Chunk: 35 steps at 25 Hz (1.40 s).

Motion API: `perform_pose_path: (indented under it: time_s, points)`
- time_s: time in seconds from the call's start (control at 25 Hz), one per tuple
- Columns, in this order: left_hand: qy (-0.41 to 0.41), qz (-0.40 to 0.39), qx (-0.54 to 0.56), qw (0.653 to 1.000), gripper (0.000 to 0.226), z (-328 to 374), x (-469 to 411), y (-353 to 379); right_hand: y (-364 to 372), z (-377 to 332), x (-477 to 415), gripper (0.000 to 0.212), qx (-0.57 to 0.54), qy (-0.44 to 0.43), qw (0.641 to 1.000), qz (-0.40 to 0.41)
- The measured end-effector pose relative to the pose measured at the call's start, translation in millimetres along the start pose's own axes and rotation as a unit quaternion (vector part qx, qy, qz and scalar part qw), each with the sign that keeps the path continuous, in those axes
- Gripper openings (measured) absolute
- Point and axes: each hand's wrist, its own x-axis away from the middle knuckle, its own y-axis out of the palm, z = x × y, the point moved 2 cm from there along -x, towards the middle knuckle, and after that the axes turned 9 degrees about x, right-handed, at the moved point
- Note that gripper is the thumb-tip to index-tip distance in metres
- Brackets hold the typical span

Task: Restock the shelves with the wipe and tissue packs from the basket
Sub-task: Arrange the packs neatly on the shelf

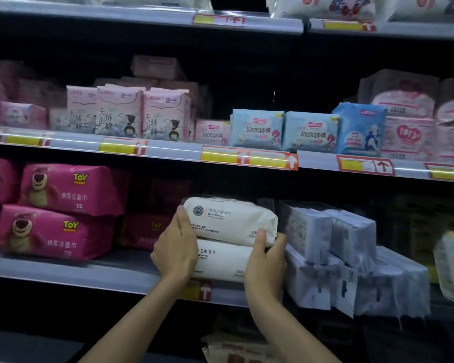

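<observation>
The top white wipe pack of soft plastic (231, 221) looks smooth and matt, like the white plastic pack (220, 263) under it. The big pink bear packs (71, 189) are smooth plastic film with a little shine. The long grey shelf edge (168, 150) is covered in glossy clear plastic.

The upper cream-white soft plastic wipe pack (231, 221) I hold carries small dark grey lettering and a round grey emblem. The lower cream-white wipe pack (220, 263) is printed alike. To my left, magenta rectangular tissue packs (68, 187) show a pink bear and yellow letters. Above, pale blue square packs (257, 129) bear a red-haired cartoon figure. The grey shelf edge (76, 273) has a yellow-and-red tag (205, 292) with a white arrow.
</observation>
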Motion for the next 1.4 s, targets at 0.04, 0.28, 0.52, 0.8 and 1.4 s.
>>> perform_pose_path:
  time_s: [0.04,0.28,0.52,0.8,1.4]
  points:
    - [-0.003,0.002,0.008,1.0,0.067,-2,-3,1,1,0,0,0.022,-0.005,-0.006,1.0,-0.002]
    - [0.029,0.06,0.011,0.998,0.063,-7,2,7,8,6,4,0.016,0.022,-0.054,0.998,0.006]
    - [0.023,0.11,-0.012,0.994,0.07,-15,-2,14,25,13,17,0.035,0.186,-0.125,0.972,0.067]
    - [-0.004,0.054,-0.064,0.996,0.065,-1,8,-3,-12,-4,14,0.032,0.233,-0.11,0.964,-0.07]
    - [0.204,-0.295,-0.068,0.931,0.054,143,116,51,-229,-58,-69,0.042,0.265,-0.186,0.946,-0.025]
